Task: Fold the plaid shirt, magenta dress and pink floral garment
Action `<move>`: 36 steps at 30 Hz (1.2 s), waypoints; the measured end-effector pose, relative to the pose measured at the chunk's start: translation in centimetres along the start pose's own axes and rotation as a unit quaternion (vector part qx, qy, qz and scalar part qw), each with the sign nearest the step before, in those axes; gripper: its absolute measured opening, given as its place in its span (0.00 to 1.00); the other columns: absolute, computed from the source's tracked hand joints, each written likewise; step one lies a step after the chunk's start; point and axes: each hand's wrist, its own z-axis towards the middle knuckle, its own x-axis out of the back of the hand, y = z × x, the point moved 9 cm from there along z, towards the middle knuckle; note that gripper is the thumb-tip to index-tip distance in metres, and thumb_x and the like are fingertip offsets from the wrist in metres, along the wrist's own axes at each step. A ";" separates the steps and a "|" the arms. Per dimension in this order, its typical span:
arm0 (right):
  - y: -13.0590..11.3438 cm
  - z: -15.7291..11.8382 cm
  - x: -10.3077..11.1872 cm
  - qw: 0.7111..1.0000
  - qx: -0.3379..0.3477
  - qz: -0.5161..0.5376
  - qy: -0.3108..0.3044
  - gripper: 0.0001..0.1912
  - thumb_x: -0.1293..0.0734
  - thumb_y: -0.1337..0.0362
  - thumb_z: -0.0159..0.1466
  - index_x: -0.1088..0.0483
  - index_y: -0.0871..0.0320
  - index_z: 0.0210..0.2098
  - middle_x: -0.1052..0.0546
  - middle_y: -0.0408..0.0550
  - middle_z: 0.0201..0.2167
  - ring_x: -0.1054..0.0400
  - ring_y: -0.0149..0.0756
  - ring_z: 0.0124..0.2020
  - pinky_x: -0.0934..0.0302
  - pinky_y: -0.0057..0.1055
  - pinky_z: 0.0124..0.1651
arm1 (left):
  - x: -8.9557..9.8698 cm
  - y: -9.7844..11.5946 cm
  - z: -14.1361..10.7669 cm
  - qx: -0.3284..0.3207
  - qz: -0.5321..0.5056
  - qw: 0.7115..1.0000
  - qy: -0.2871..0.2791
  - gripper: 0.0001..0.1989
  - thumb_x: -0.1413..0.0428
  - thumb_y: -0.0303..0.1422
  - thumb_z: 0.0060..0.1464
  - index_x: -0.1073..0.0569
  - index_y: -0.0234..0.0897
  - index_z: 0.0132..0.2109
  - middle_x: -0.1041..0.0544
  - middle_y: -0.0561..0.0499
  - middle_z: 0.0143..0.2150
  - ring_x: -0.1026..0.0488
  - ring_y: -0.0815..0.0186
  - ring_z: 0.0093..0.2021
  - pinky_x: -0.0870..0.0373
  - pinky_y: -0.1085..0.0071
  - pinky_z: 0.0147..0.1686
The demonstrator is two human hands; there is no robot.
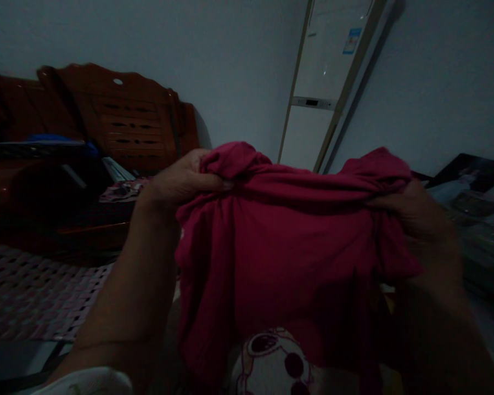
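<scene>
A dark pink cloth garment (pixel 288 258) hangs stretched between my two hands in the middle of the view. My left hand (pixel 189 178) grips its gathered upper left part, thumb pressed on the fabric. At the upper right, my right hand (pixel 420 211) is closed around a bunched fold, its fingers partly covered by cloth. The fabric between them is pulled into creases. Below the garment's lower edge shows a pale printed cloth (pixel 271 362) with a dark-spotted cartoon figure; whether it belongs to the garment I cannot tell.
A carved wooden bench (pixel 132 120) with cloth and other items on it stands at left. In front of it is a woven-strap seat (pixel 41 296). A tall white air conditioner (pixel 313 126) stands against the wall. Dim, cluttered items (pixel 477 214) lie at right.
</scene>
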 end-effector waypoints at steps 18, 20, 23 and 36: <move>18.5 1.5 -3.4 0.957 -0.074 -0.268 -0.087 0.16 0.28 0.60 0.45 0.23 0.61 0.32 0.20 0.47 0.32 0.28 0.42 0.36 0.36 0.34 0.40 | -4.8 -15.2 3.0 -0.015 0.320 0.919 -0.229 0.31 0.41 0.34 0.46 0.29 0.40 0.60 0.24 0.46 0.57 0.29 0.57 0.56 0.36 0.69 0.55; 19.8 1.2 -4.1 0.949 -0.091 -0.275 -0.125 0.17 0.27 0.59 0.45 0.23 0.61 0.33 0.19 0.48 0.33 0.28 0.42 0.36 0.36 0.34 0.40 | -5.1 -18.0 2.8 0.021 0.354 0.900 -0.252 0.35 0.38 0.36 0.43 0.30 0.41 0.61 0.24 0.46 0.57 0.28 0.56 0.55 0.36 0.69 0.54; 21.8 0.6 -4.3 0.951 -0.131 -0.242 -0.143 0.19 0.29 0.54 0.49 0.22 0.62 0.34 0.19 0.48 0.32 0.28 0.42 0.34 0.36 0.33 0.37 | -4.9 -21.3 2.5 0.060 0.363 0.898 -0.240 0.35 0.39 0.42 0.45 0.30 0.39 0.61 0.24 0.44 0.57 0.28 0.55 0.54 0.34 0.70 0.51; 19.9 9.6 1.5 0.961 -0.042 -0.258 0.093 0.21 0.36 0.58 0.54 0.22 0.64 0.42 0.19 0.49 0.34 0.27 0.45 0.39 0.34 0.37 0.43 | 1.0 -17.8 9.1 0.110 0.500 0.854 0.092 0.15 0.48 0.36 0.54 0.19 0.37 0.42 0.19 0.42 0.42 0.24 0.53 0.44 0.32 0.66 0.41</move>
